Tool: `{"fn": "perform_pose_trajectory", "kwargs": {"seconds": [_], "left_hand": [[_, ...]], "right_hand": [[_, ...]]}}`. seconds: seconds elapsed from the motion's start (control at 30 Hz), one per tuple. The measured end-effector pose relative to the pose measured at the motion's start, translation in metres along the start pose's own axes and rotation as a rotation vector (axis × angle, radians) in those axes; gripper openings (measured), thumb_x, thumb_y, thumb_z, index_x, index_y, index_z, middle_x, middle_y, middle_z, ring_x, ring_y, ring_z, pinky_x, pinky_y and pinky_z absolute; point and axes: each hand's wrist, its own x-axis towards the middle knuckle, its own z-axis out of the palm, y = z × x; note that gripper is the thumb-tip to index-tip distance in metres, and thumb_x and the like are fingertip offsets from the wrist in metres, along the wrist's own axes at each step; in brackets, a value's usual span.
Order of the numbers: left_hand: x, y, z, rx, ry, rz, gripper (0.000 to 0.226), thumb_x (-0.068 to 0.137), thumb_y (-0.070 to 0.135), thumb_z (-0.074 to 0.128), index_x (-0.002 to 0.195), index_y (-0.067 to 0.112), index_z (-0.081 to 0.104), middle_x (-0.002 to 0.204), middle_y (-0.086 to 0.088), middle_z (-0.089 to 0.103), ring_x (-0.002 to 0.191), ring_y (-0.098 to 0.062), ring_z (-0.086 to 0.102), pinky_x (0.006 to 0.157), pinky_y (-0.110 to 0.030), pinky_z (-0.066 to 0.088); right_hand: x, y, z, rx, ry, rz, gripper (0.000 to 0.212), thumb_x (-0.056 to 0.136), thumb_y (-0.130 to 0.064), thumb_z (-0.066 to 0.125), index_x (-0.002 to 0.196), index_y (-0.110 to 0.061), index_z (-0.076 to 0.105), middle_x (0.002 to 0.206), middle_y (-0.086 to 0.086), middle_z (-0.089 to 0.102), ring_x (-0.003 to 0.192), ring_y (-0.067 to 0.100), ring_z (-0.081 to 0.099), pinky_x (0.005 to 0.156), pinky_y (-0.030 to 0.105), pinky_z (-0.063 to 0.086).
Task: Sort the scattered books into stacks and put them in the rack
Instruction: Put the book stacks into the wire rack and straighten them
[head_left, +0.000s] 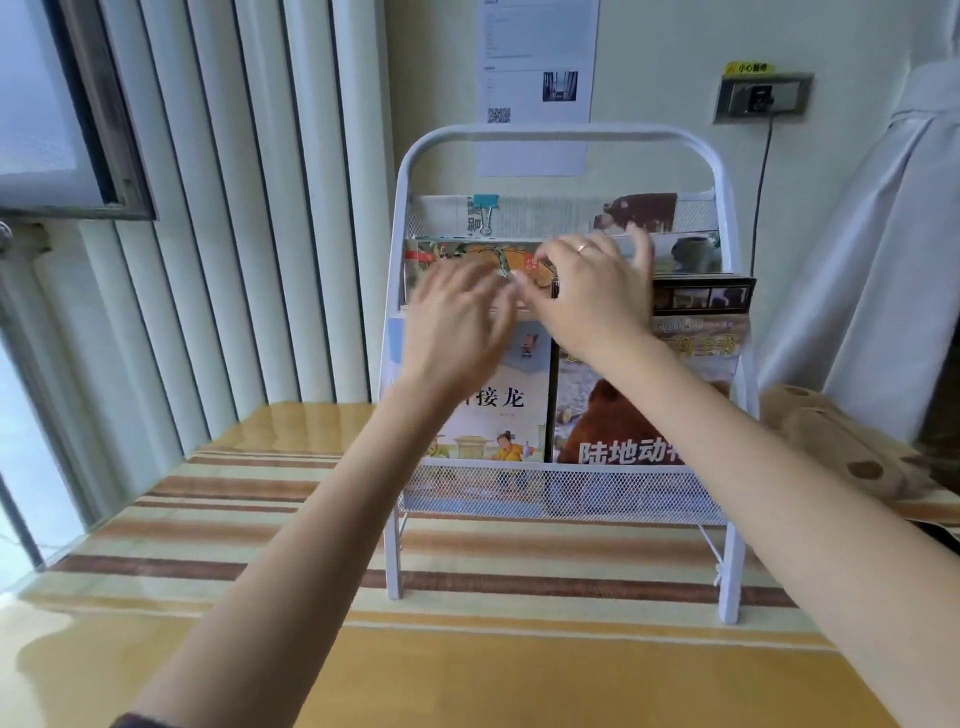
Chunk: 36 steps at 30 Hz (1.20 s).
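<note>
White wire rack (558, 136), three tiers, standing on the desk (467, 665) against the wall; its lower right foot is partly covered by the right forearm.

Left hand (457, 317): reaching to the middle tier, motion-blurred. Fingers appear extended over the book top there; whether they touch or pinch anything cannot be told.

Right hand (592, 291): just right of the left hand, ring on one finger, fingers bent over the top edges of the middle-tier books. Thumb and forefinger meet at the cover of the orange illustrated book (467, 257) that stands behind the left hand's fingertips; the grip itself is blurred and not certain.

Dark-covered book (701, 296): right of the right hand, middle tier, its right corner jutting past the rack frame; most of it is hidden by the hand.

Idiom-chain picture book (511, 400): bottom tier, below both hands, upright; title partly covered by the left wrist.

Land-animals book with bear cover (613, 415): bottom tier, below the right hand, touching the picture book's right side; last title characters cut off by the right forearm.

Top tier, beyond the hands: clipped paper bundle with teal binder clip (485, 201), lying sideways, print illegible.

Printed sheet (537, 62) on the wall above the rack, top cut off. Wall socket (762, 97) to the right. Cardboard piece (841, 447) right of the rack, partly out of frame.
</note>
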Motion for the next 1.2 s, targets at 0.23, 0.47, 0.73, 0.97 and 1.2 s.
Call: {"fn": "perform_pose_trajectory", "kwargs": {"seconds": [0.23,0.47,0.73,0.97,1.2], "left_hand": [[0.008,0.011,0.015,0.188,-0.16,-0.014,0.057,0.092,0.036,0.017,0.072,0.012,0.065,0.075,-0.006,0.068,0.075,-0.028,0.064,0.064,-0.032,0.04],[0.059,-0.006,0.008,0.113,-0.154,-0.089,0.038,0.098,0.034,0.035,0.109,0.012,0.064,0.113,-0.008,0.064,0.107,-0.026,0.058,0.078,-0.034,0.044],[0.084,-0.012,0.041,0.196,-0.383,0.038,0.044,0.096,0.04,0.041,0.129,0.011,0.041,0.133,-0.01,0.042,0.127,-0.028,0.035,0.107,-0.045,0.029],[0.091,-0.005,0.034,0.139,-0.416,-0.009,0.052,0.092,0.046,0.047,0.125,0.006,0.043,0.131,-0.011,0.043,0.126,-0.028,0.036,0.1,-0.041,0.036],[0.088,-0.003,0.037,0.184,-0.372,0.035,0.052,0.093,0.045,0.045,0.127,0.006,0.041,0.131,-0.013,0.041,0.125,-0.029,0.035,0.101,-0.041,0.033]], "right_hand": [[0.025,0.005,0.014,0.017,-0.265,0.159,0.017,0.087,-0.042,0.056,0.097,-0.029,0.061,0.098,-0.003,0.064,0.103,0.023,0.056,0.094,0.037,0.032],[0.048,0.036,0.009,0.26,-0.108,0.184,0.049,0.082,-0.059,0.055,0.114,-0.022,0.052,0.126,0.004,0.05,0.122,0.026,0.039,0.096,0.04,0.033],[0.072,0.059,0.022,0.178,-0.346,0.223,0.023,0.082,-0.035,0.057,0.102,-0.028,0.048,0.124,0.006,0.044,0.119,0.027,0.034,0.094,0.042,0.026],[0.067,0.072,0.021,0.392,-0.209,0.135,0.014,0.087,-0.03,0.058,0.097,-0.02,0.056,0.104,0.004,0.053,0.101,0.022,0.048,0.087,0.036,0.04],[0.042,0.13,-0.021,0.375,0.454,0.909,0.036,0.095,-0.028,0.035,0.122,-0.009,0.05,0.132,0.012,0.05,0.121,0.026,0.045,0.094,0.034,0.035]]}}
